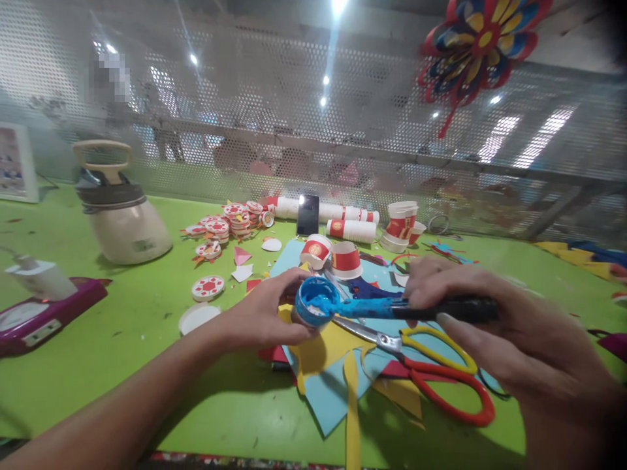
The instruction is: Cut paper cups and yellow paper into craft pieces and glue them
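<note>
My left hand [267, 308] grips a small paint jar [304, 316], tilted so its blue-smeared mouth faces me. Fingers of my right hand [494, 326] close round the black handle of a paintbrush [372, 309]. Its front part is coated in blue, and the tip sits at the jar's mouth, the bristles hidden by paint. Below both hands, scissors [389, 343] with one yellow and one red handle lie on light-blue paper [326, 408] and yellow paper scraps [321, 356]. Two red-and-white paper cups [345, 261] stand just behind the jar.
Paper-cup discs [230, 222] are piled on the green table [112, 320]. Behind are stacked cups [351, 230], a phone [308, 214] and a mesh panel [274, 117]. A beige kettle-like pot [127, 225] and purple power strip [53, 320] stand left; a colourful flower ornament [484, 42] hangs upper right.
</note>
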